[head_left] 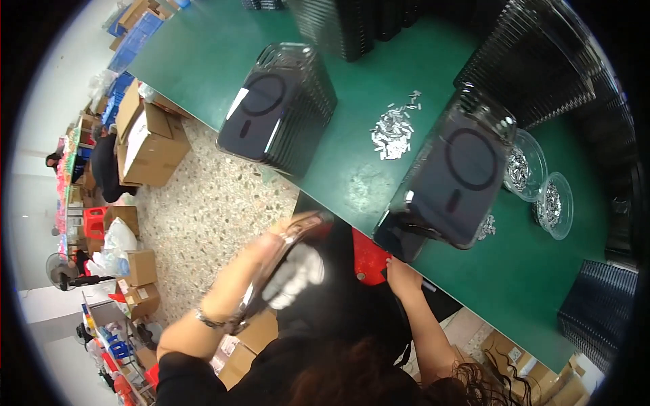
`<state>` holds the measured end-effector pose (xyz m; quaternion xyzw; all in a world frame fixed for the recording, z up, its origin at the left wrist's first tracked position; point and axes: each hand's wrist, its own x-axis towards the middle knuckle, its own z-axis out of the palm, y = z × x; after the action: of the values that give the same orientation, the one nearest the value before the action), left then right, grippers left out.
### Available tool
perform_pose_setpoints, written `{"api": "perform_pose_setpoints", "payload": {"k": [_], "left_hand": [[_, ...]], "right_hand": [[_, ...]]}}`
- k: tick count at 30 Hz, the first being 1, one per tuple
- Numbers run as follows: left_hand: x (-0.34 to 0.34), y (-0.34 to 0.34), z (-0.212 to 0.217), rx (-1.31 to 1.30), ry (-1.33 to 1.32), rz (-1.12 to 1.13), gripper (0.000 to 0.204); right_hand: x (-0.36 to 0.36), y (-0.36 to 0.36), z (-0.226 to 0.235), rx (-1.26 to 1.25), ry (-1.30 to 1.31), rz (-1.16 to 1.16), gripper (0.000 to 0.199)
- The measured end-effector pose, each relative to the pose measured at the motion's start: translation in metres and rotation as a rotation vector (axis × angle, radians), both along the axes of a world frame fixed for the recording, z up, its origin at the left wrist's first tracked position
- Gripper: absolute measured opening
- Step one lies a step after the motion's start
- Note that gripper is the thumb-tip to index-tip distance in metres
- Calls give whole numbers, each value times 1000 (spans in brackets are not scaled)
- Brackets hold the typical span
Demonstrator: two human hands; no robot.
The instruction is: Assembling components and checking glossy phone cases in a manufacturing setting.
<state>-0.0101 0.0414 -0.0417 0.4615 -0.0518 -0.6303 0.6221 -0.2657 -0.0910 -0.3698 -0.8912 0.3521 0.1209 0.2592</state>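
A worker's left hand (271, 250) grips a clear phone case (284, 260) below the green counter's (203, 61) near edge; the right hand (401, 274), fingers curled, touches a case stack (450, 179) overhanging that edge. A nudge there could likely topple the stack.

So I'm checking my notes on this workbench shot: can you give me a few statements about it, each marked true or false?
1. The bench top is green. True.
2. The left hand is empty. False: it holds a clear phone case.
3. A loose pile of small silver parts lies between the two case stacks. True.
4. The two clear bowls are empty. False: they hold small silver parts.
5. The right hand is at the bench's near edge. True.
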Motion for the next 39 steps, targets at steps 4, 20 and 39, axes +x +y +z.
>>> {"api": "perform_pose_setpoints", "payload": {"k": [4, 20, 39], "left_hand": [[4, 64, -112, 130, 134, -24, 62], [34, 64, -169, 121, -461, -4, 14], [91, 53, -162, 45, -754, -1, 16]], "right_hand": [[22, 39, 107, 267, -22, 30, 22], [204, -16, 262, -365, -258, -198, 50], [211, -14, 248, -324, -432, -246, 20]]}}
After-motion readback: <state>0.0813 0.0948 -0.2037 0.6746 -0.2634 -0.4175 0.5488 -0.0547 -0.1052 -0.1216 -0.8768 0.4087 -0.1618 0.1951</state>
